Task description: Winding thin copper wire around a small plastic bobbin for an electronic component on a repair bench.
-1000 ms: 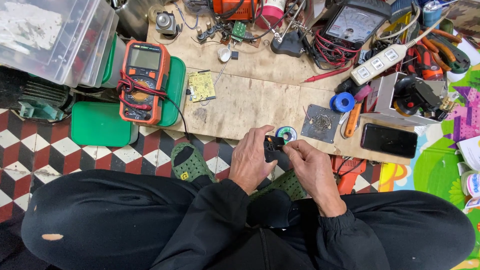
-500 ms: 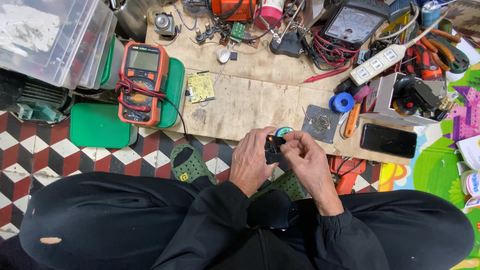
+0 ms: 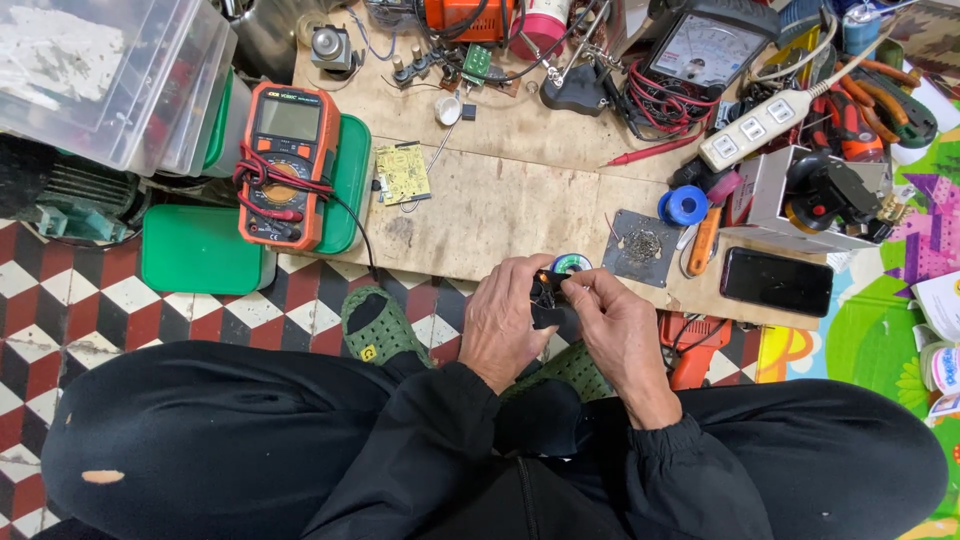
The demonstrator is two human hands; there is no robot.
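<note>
Here, both hands (image 3: 560, 320) pinching a small black part (image 3: 547, 300), solder spool (image 3: 573, 264) just behind, orange multimeter (image 3: 285, 165) well apart.

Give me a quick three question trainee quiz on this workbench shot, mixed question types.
1. True or false: both hands hold the small black part.
2. Which lies right of the metal plate? A) black phone B) orange multimeter
3. What colour is the clog beside the left hand?

Key: 1 true, the right hand pinches it too; 2 A; 3 green.
</note>
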